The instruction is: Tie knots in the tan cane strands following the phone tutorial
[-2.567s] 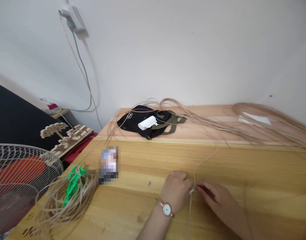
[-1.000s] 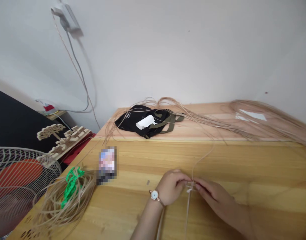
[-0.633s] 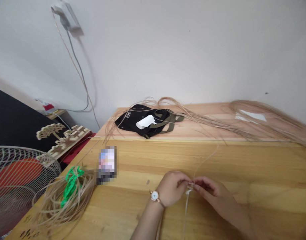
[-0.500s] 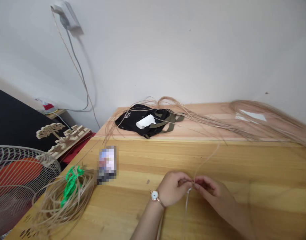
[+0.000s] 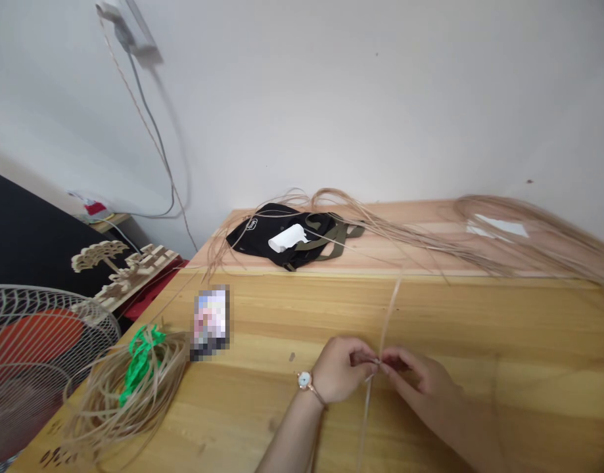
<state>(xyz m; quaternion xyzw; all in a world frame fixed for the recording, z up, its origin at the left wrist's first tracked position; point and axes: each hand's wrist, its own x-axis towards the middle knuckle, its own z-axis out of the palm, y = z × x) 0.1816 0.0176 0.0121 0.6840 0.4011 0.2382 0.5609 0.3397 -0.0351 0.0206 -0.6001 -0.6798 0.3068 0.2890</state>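
Observation:
Both hands meet over the wooden table (image 5: 262, 315), right of the middle. My left hand (image 5: 342, 369), with a wristwatch (image 5: 304, 380) on its wrist, pinches a thin tan strip (image 5: 389, 305) between thumb and fingertips. Opposite it, my right hand (image 5: 416, 381) pinches the same spot, its thumb and fingertips nearly touching the left ones. From the pinch, one end of the strip rises toward the back of the table and another runs down toward me. A small crossing or knot lies between the fingertips, too small to make out.
A coil of tan strips (image 5: 171, 387) tied with green ribbon (image 5: 138, 364) lies at the left. Behind are a black bag (image 5: 255, 240), white paper (image 5: 288, 238) and loose strips (image 5: 420, 240). A fan (image 5: 30, 355) and a wooden model (image 5: 129, 279) stand left of the table.
The upper end of the strip has swung left and stands straighter. Both hands stay at nearly the same place, still pinching.

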